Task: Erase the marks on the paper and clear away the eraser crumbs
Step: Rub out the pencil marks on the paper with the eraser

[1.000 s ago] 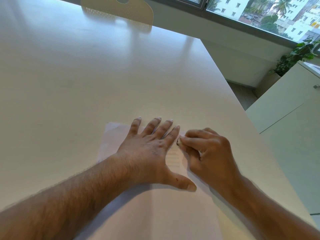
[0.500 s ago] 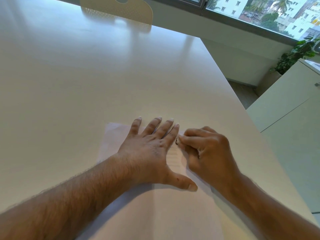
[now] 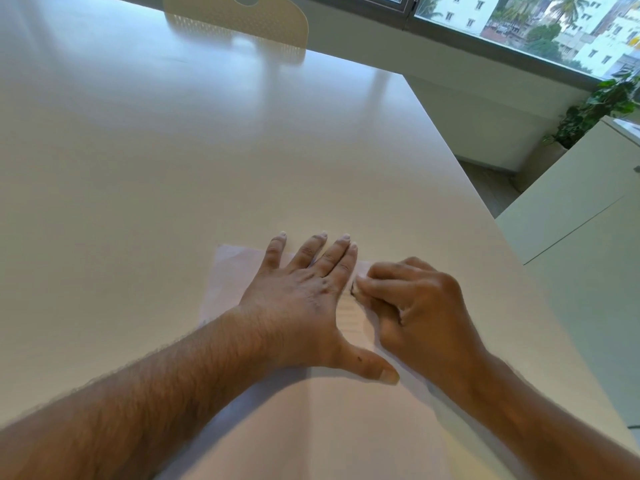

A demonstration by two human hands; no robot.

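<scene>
A white sheet of paper (image 3: 228, 271) lies on the white table (image 3: 173, 150) near its front right part. My left hand (image 3: 308, 299) lies flat on the sheet, fingers spread and straight, pressing it down. Right beside its forefinger, my right hand (image 3: 422, 306) is curled and pinches a small eraser (image 3: 356, 290) with a dark worn tip against the paper. Faint pencil lines (image 3: 348, 315) show on the paper between the two hands. I cannot make out any crumbs.
The table's right edge (image 3: 485, 202) runs close to my right hand, with floor and a white cabinet (image 3: 571, 209) beyond it. A pale yellow chair back (image 3: 239, 15) stands at the far side. A potted plant (image 3: 602, 105) sits under the window.
My right hand has shifted slightly with the eraser, a small rubbing stroke beside the left forefinger. My left hand stays put on the paper.
</scene>
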